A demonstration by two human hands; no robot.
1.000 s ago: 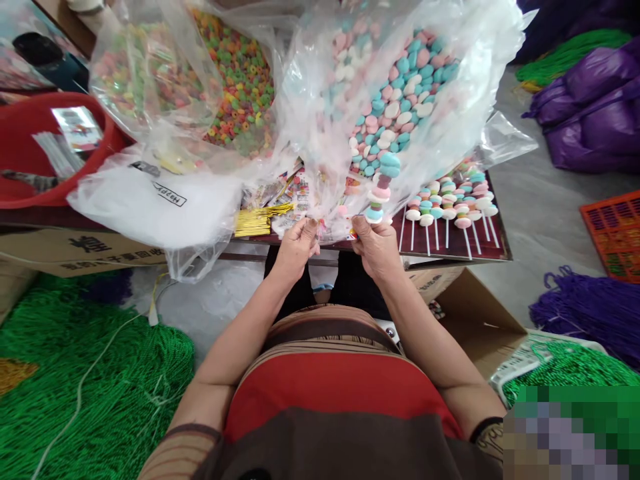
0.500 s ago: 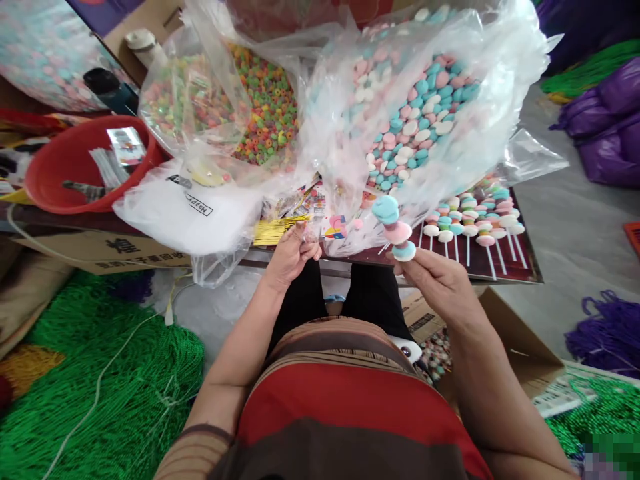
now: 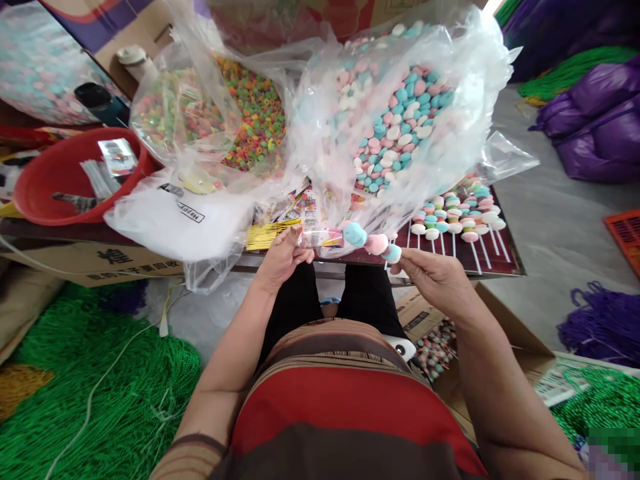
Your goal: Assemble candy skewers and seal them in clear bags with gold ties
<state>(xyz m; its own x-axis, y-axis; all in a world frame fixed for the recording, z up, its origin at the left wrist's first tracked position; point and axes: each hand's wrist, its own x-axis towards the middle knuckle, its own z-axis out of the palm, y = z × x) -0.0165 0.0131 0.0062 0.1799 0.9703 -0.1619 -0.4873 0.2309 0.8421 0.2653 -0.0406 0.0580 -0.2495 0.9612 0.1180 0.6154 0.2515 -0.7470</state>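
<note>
My right hand (image 3: 433, 275) pinches the stick of a candy skewer (image 3: 371, 241) with a blue, a pink and another blue sweet, lying almost level and pointing left. My left hand (image 3: 281, 256) is closed on a small clear printed wrapper bag (image 3: 323, 238), whose mouth faces the skewer's tip. The blue tip sweet is at the bag's opening. Both hands hover at the near edge of the dark table (image 3: 505, 263).
Finished skewers (image 3: 457, 219) lie in a row on the table's right. Big clear bags hold pastel sweets (image 3: 395, 127) and coloured rings (image 3: 250, 117). A red basin (image 3: 60, 180), gold twist ties (image 3: 267, 233), a cardboard box (image 3: 495, 320) and green cord piles (image 3: 100, 387) surround me.
The skewer has swung from upright down to nearly level and moved left, its tip now meeting the wrapper bag held by my left hand.
</note>
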